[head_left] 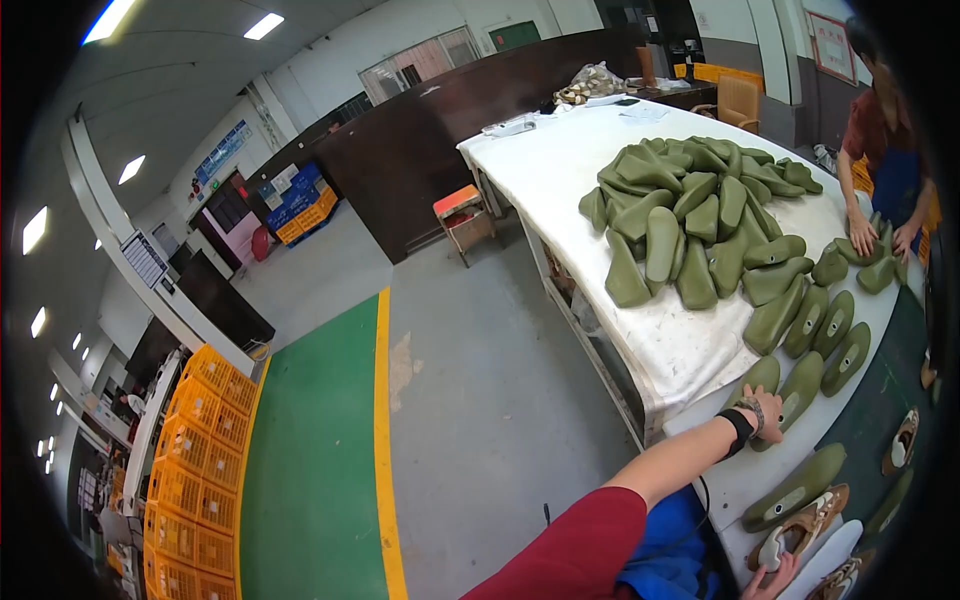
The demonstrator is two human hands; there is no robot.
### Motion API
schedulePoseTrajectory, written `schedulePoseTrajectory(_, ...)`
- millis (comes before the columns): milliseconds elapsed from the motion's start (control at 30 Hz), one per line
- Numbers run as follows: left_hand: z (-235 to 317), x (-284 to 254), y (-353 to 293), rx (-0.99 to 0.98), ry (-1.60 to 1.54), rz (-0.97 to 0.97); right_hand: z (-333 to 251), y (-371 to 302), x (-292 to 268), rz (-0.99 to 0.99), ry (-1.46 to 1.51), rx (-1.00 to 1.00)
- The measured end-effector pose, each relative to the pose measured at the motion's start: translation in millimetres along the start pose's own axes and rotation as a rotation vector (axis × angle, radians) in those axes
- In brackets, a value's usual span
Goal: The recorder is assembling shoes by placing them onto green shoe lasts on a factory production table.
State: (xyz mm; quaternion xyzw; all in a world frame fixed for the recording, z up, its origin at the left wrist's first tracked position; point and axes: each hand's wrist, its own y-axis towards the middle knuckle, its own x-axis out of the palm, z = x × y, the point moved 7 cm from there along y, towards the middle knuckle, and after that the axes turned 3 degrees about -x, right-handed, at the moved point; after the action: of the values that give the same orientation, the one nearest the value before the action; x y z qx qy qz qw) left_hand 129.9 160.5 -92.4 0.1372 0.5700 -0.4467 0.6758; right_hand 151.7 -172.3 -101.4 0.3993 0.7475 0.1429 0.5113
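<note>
My left hand (764,414), with a dark band on the wrist, is closed over the near ends of two green shoe lasts, one last (758,377) on the left and another last (801,388) on the right. Which one its fingers grip is partly hidden. At the lower edge my right hand (770,582) has its fingers on a brown and white shoe (797,530); the rest of the hand is cut off. Just beyond this shoe lies another green last (795,487). Several lasts stand in rows farther up the table edge, beside a big heap of lasts (690,215).
The white-covered table (560,170) runs away from me. Across at the right a co-worker's hands (865,235) handle lasts. More shoes (901,441) lie on a dark green surface (860,400). Orange crates (200,440) stack at the far left; a small stool (465,222) stands behind the table.
</note>
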Motion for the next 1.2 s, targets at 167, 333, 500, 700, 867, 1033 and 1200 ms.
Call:
schedulePoseTrajectory(167,39.7,-70.0,-23.0,0.3,-0.08,-0.028,66.9,-47.3,12.3,0.041,0.048,0.056)
schedulePoseTrajectory(333,124.5,-207.5,-94.6,0.846,-0.267,0.486,18.8,-1.6,31.2,-0.026,0.08,0.046)
schedulePoseTrajectory(500,213.4,-212.8,-111.2,1.15,-0.516,0.522,20.3,2.0,8.9,-0.041,0.048,0.129)
schedulePoseTrajectory(700,212.4,-260.3,-153.4,1.252,-0.649,0.783,11.8,-5.5,3.3,-0.003,0.063,0.124)
schedulePoseTrajectory(867,204.3,-268.2,-182.3,1.28,-0.735,0.891,4.4,-2.6,9.1,-0.024,0.059,0.149)
schedulePoseTrajectory(1033,215.3,-262.3,-196.0,1.332,-0.82,0.927,12.3,-2.5,4.7,-0.016,0.072,0.149)
schedulePoseTrajectory(1200,248.3,-246.7,-196.2,1.473,-0.939,0.832,20.2,-3.0,6.3,-0.005,0.082,0.183)
